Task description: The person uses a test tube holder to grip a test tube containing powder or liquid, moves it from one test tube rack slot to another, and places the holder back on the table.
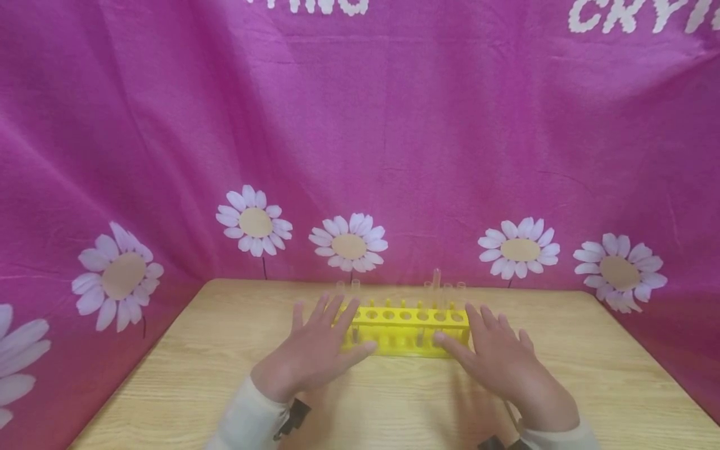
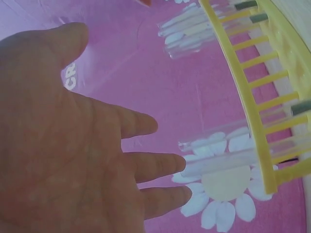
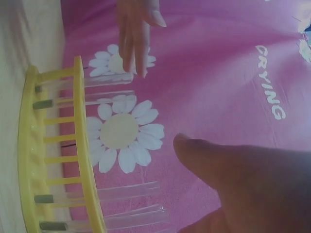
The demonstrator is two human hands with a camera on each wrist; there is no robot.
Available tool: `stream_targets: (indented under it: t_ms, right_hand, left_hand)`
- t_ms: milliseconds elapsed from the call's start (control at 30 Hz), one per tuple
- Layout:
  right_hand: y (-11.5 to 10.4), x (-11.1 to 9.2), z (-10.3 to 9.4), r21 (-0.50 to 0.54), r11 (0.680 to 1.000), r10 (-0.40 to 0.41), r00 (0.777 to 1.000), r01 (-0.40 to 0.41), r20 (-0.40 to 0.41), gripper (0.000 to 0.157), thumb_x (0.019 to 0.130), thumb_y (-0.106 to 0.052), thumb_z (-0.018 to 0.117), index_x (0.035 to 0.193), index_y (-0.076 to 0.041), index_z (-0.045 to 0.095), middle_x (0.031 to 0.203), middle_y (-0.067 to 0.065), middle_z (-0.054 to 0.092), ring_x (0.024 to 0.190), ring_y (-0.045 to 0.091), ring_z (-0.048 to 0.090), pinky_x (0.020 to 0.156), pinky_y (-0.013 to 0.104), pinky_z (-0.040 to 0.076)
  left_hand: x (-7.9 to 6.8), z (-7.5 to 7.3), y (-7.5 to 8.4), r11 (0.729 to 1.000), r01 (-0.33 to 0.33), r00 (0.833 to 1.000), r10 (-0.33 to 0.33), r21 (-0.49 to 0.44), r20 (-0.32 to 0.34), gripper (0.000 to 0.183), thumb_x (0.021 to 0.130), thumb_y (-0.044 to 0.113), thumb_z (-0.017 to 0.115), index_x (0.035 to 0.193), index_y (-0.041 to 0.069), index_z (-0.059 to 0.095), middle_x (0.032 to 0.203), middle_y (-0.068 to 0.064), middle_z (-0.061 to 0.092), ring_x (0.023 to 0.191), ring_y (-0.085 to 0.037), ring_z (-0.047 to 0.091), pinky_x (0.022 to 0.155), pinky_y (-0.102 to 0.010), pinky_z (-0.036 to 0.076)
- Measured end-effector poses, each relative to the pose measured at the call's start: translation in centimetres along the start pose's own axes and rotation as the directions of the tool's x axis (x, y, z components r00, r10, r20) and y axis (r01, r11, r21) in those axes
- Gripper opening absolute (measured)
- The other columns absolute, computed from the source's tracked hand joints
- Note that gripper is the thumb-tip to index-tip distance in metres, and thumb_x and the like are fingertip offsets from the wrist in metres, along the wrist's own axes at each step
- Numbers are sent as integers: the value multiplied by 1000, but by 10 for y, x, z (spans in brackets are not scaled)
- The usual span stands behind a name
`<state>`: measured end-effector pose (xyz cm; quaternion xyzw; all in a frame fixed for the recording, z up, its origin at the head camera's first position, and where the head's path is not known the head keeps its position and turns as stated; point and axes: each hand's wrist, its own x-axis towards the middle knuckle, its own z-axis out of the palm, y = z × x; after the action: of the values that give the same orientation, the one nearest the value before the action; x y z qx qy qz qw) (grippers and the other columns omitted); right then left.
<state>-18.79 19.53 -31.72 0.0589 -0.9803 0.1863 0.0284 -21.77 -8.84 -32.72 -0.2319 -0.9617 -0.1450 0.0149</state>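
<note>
A yellow test tube rack (image 1: 405, 324) stands upright on the table, a row of round holes along its top. Two clear test tubes sit in its left end, and several, including a taller tube (image 1: 436, 281), stand toward the right. Some tubes (image 3: 129, 191) have a dark grey bottom in the right wrist view. My left hand (image 1: 312, 353), fingers spread, is by the rack's left end. By the right end is my right hand (image 1: 506, 362), also with extended fingers. Both wrist views show a gap between the palms and the rack's top rail (image 2: 267, 167). Neither hand holds anything.
The light wooden table (image 1: 225, 325) runs around the rack on all sides. Behind and beside it hangs a magenta cloth (image 1: 427, 156) printed with white daisies and lettering. Dark straps (image 1: 292, 417) sit at the sleeve cuffs.
</note>
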Motion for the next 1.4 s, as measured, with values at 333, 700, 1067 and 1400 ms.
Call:
stream_targets:
  t_ms: [333, 700, 1067, 1400]
  right_hand:
    - [6, 3, -2, -14, 1000, 21, 1000, -20, 14, 102, 89, -74, 35, 149, 8, 19, 149, 37, 20, 132, 61, 16, 100, 78, 11]
    - [16, 7, -3, -26, 998, 67, 996, -65, 64, 106, 87, -76, 37, 148, 8, 18, 148, 38, 19, 131, 63, 17, 97, 80, 16]
    - [30, 13, 0, -18, 996, 93, 991, -92, 95, 110, 85, -77, 41, 147, 11, 19, 147, 39, 21, 131, 60, 21, 96, 80, 20]
    - [40, 22, 1, -18, 995, 104, 988, -103, 115, 108, 86, -73, 46, 144, 14, 22, 145, 41, 24, 131, 58, 24, 98, 74, 28]
  left_hand:
    - [1, -2, -12, 998, 53, 998, -54, -40, -13, 90, 89, 75, 32, 156, 17, 12, 162, -6, 5, 147, -31, -1, 109, -68, -9]
    - [12, 1, -33, 992, 109, 994, -110, -71, -20, 92, 89, 72, 38, 156, 16, 9, 162, -8, 4, 148, -31, 1, 109, -69, -6]
    - [34, 28, -72, 888, 60, 995, -88, -457, -40, 79, 88, 58, 60, 150, 47, 13, 159, 14, 13, 146, -17, 13, 115, -55, 18]
    - [45, 50, -94, 741, 156, 979, -203, -653, 3, 74, 79, 68, 63, 143, 52, 29, 152, 20, 28, 143, -19, 22, 111, -65, 19]
